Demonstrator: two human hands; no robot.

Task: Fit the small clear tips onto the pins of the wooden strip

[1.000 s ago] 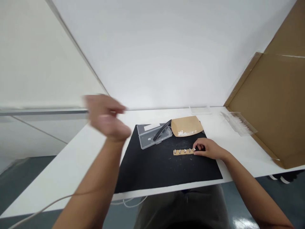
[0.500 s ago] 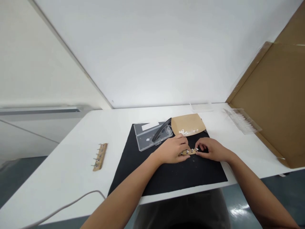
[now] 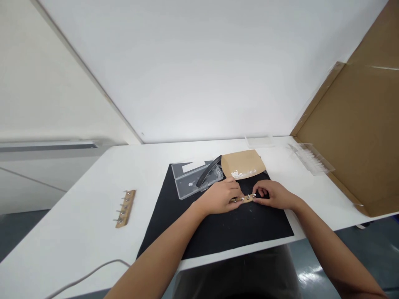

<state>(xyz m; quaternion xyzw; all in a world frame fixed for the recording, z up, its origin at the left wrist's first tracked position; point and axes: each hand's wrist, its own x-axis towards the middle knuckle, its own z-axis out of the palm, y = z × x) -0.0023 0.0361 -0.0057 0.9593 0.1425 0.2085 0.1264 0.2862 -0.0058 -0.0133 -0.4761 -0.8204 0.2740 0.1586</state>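
White desk [image 3: 77, 236], black mat [image 3: 237, 236] at front edge: L hand [image 3: 220, 196] & R hand [image 3: 272, 194] pinched closed on wooden strip [image 3: 245, 199] nr mat's R edge, white bits [image 3: 254, 194] on some studs [image 3: 248, 197], more left in tray [image 3: 245, 160]

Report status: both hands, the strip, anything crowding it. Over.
Left hand and right hand at opposite ends of tan strip. Strip over black mat. Brown tray with white bits close beyond the hands.
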